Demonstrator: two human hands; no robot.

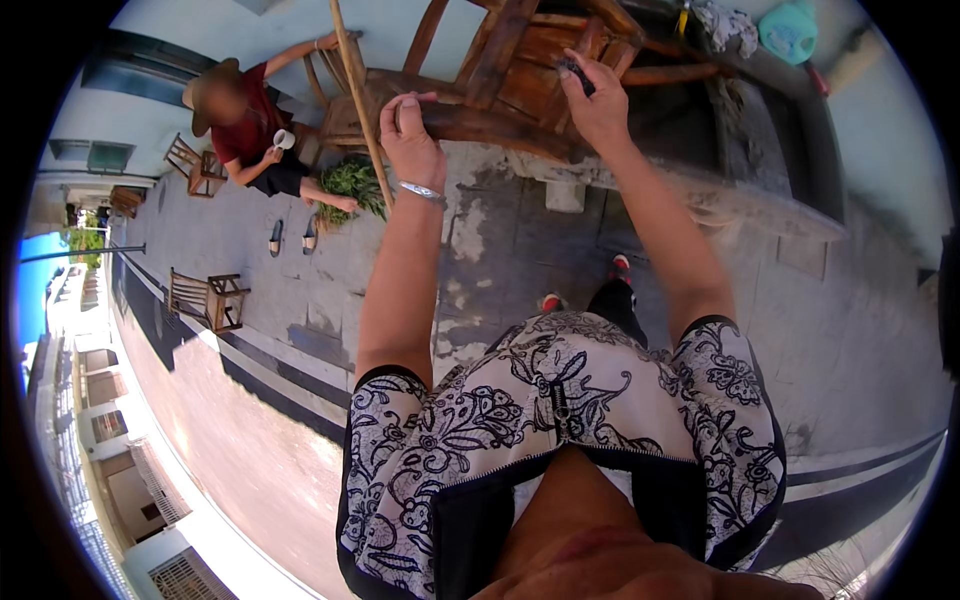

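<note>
The dark brown wooden chair, built of thick polished members, is positioned directly ahead of the worker, at the upper middle of the view, tilted beside a grey stone-rimmed trough. A heavy curved rail is presented along its near side.

The left hand is placed at the left end of this rail with the fingers curled and the thumb raised; whether the rail is gripped or merely touched cannot be told. A slender light-brown pole is located just beside the same hand. By the right hand, a small dark pad-like object is pinched between thumb and fingers, above the right part of the chair; its exact kind cannot be determined.

The step in hand is judged to be surface work on the chair, with the dark object applied by the right hand. For the next move, the frame should be steadied from the left and the object kept flat against the wood, with even pressure maintained. Contact with the pole should be avoided, since it could be knocked aside.
</note>
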